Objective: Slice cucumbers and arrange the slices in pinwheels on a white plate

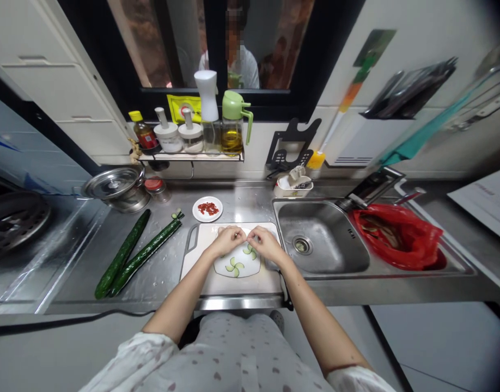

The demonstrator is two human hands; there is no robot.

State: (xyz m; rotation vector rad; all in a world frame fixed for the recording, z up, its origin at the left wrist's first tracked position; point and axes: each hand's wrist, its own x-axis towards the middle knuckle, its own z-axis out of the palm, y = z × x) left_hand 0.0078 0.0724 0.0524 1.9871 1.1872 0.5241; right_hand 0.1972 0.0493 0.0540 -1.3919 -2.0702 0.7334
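My left hand point(229, 240) and my right hand point(264, 243) meet over the far side of a white plate point(250, 269), fingertips pinched close together. Whatever lies between the fingers is too small to make out. On the plate, green-edged cucumber slices form pinwheel shapes: one cucumber pinwheel point(234, 267) is near the front, and another is partly under my right hand. Beneath the plate is a pale cutting board point(211, 287) with a grey handle. Just beyond the board stands a small white dish point(199, 216) of chopped red pieces.
Two whole cucumbers point(125, 253) lie left of the board, with a lidded steel pot point(118, 188) behind. To the right are a sink point(323, 239) and a red plastic bag point(401, 239). A low shelf point(193, 156) at the back carries bottles and seasoning jars.
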